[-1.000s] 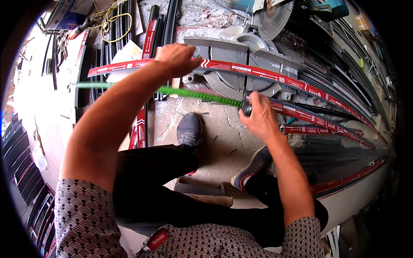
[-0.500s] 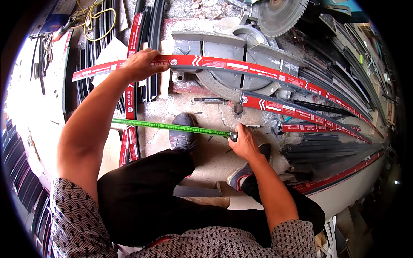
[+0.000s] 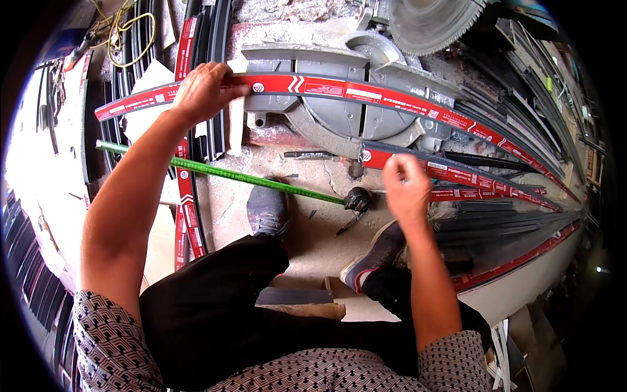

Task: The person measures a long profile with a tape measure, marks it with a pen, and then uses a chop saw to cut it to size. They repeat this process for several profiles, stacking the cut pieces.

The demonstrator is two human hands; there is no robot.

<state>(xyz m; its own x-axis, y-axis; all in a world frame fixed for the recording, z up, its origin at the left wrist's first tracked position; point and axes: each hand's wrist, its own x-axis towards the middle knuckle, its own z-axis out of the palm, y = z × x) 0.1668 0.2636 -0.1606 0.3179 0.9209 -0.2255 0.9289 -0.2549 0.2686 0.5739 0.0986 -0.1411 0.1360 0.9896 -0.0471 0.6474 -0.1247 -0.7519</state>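
My left hand (image 3: 201, 95) is closed around a long dark profile strip (image 3: 326, 88) faced with red printed film, near its left end. The strip lies across the grey bed of a mitre saw (image 3: 326, 116). My right hand (image 3: 408, 189) is raised with loosely curled fingers and a gap by the thumb; nothing shows in it. Behind it is the end of a second red-faced strip (image 3: 457, 174). Between my shoes lies a dark tape measure (image 3: 358, 198) on the floor, its green blade (image 3: 255, 180) drawn out leftward, passing under my left forearm.
A round saw blade (image 3: 434, 23) stands at the top. Dark profiles (image 3: 503, 225) are stacked at right, and more strips (image 3: 215, 59) lie at upper left by a yellow cord (image 3: 134, 36). A black marker (image 3: 313, 155) rests on the floor below the saw.
My right hand has let go of the tape measure and moved up and right. The tape measure now lies on the floor, blade still out. My left hand keeps its grip on the strip.
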